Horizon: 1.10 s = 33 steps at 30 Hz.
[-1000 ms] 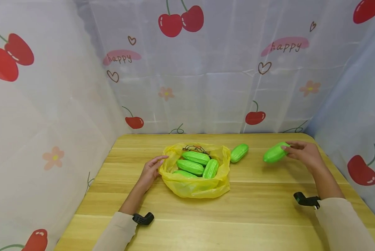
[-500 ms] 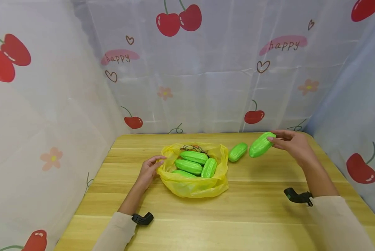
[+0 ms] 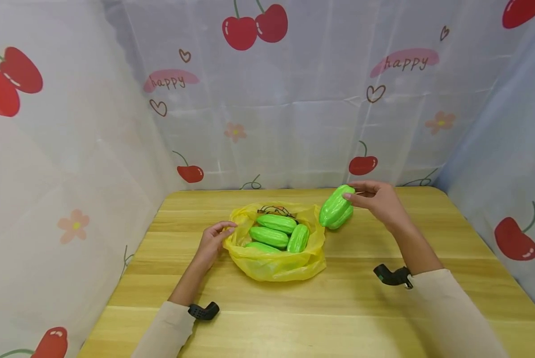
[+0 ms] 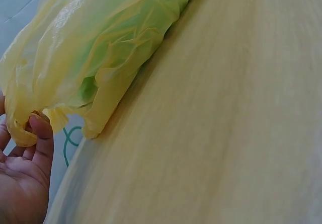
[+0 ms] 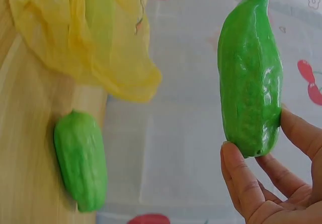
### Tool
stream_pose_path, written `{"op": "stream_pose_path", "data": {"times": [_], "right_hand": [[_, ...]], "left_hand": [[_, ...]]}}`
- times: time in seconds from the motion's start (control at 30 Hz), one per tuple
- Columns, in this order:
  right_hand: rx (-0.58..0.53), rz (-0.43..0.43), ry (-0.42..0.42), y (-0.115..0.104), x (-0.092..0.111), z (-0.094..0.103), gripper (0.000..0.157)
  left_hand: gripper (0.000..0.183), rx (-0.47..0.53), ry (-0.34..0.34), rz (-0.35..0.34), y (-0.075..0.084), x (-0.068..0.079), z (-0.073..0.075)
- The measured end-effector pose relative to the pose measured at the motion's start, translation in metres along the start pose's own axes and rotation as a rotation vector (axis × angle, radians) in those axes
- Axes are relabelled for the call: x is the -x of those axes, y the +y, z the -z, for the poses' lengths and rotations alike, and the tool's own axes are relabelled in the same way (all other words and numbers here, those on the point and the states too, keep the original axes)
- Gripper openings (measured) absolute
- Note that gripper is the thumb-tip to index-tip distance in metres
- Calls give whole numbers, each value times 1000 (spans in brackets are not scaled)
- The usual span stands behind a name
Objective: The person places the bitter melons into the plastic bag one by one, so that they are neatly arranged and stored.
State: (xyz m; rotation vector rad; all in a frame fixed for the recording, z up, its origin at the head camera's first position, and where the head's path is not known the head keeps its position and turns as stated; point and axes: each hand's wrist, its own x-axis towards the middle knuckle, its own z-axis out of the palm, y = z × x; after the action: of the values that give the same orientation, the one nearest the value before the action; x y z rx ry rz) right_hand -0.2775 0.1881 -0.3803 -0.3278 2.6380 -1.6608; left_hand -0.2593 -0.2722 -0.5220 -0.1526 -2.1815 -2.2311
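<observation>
My right hand (image 3: 379, 204) holds a glossy, ridged green cucumber (image 5: 251, 78) by one end, between thumb and fingertips, up off the table. In the head view it partly covers a second green cucumber (image 5: 80, 161), which lies on the table just right of the yellow plastic bag (image 3: 276, 268). Several like cucumbers (image 3: 269, 237) lie inside the bag, whose mouth faces up. At the bag's left rim is my left hand (image 3: 211, 243); the left wrist view shows its thumb and fingers (image 4: 43, 136) pinching the yellow film.
The wooden table (image 3: 267, 323) meets a white curtain (image 3: 285, 124) printed with cherries at its back edge. Similar curtains stand at the left and right. Each wrist carries a small black camera (image 3: 390, 276).
My right hand has carried its cucumber leftward and slightly up, from the table's right side to above the loose cucumber beside the bag. The left hand has stayed at the bag's rim.
</observation>
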Motion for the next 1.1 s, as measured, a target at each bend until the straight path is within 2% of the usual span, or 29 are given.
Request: {"op": "stream_pose_path", "data": {"times": [0.17, 0.37, 0.53, 0.8, 1.1], "right_hand": [[-35, 12, -22, -10, -6, -26, 54], [-49, 26, -43, -19, -18, -56, 50], [-53, 34, -39, -26, -26, -79, 49], [-44, 80, -43, -32, -38, -118, 42], [-21, 102, -64, -35, -49, -160, 41]], "left_hand": [[32, -20, 19, -20, 2, 1, -2], [29, -11, 11, -52, 3, 0, -2], [26, -6, 5, -40, 3, 1, -1], [35, -26, 17, -23, 3, 2, -2], [28, -20, 32, -20, 4, 1, -2]]}}
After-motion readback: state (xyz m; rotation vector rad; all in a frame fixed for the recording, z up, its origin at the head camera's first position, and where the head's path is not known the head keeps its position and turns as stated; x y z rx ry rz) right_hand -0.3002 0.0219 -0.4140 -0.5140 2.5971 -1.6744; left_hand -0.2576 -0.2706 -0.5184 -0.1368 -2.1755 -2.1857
